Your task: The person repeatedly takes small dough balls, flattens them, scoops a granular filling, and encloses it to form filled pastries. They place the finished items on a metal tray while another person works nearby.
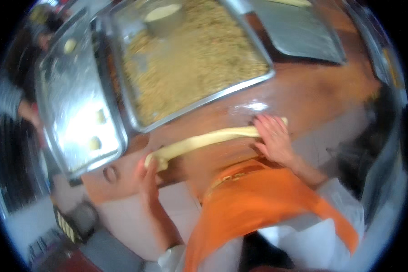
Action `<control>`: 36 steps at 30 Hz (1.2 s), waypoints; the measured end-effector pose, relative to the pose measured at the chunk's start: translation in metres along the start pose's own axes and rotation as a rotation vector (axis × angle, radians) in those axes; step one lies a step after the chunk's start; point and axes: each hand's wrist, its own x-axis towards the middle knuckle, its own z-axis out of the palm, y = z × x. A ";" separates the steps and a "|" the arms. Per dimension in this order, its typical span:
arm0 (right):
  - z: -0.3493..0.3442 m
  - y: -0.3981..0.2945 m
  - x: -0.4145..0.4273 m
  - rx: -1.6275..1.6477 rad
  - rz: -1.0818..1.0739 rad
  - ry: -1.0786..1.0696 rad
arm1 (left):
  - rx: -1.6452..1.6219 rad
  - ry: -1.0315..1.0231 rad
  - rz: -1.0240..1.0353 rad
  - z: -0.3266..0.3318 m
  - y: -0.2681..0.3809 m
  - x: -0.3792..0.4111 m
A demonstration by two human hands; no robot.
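A long rope of pale dough point(207, 138) stretches across the near part of the brown work table point(312, 95). My left hand point(149, 175) grips its left end, where the dough is bunched and folded. Over the right end lies my right hand point(273, 137), fingers across the rope and thumb on the near side; a small tip of dough shows beyond the fingers. Below the rope, my orange apron point(255, 197) comes up to the table's near edge.
A large metal tray point(204, 98) holds crumbly yellowish filling and a round container point(165, 20). Left of it, another metal tray point(74, 85) carries several small dough pieces point(95, 143). A third tray point(302, 34) sits at the far right. Another person's hand point(29, 112) is at the left.
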 end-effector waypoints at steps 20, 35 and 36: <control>-0.033 -0.143 0.156 0.735 -0.429 -0.705 | 0.288 0.104 0.318 0.033 0.040 -0.032; -0.010 -0.136 0.143 0.739 -0.518 -0.596 | 0.802 0.214 0.929 0.051 0.037 -0.021; -0.016 -0.135 0.146 0.740 -0.534 -0.575 | 0.829 0.230 0.980 0.054 0.038 -0.020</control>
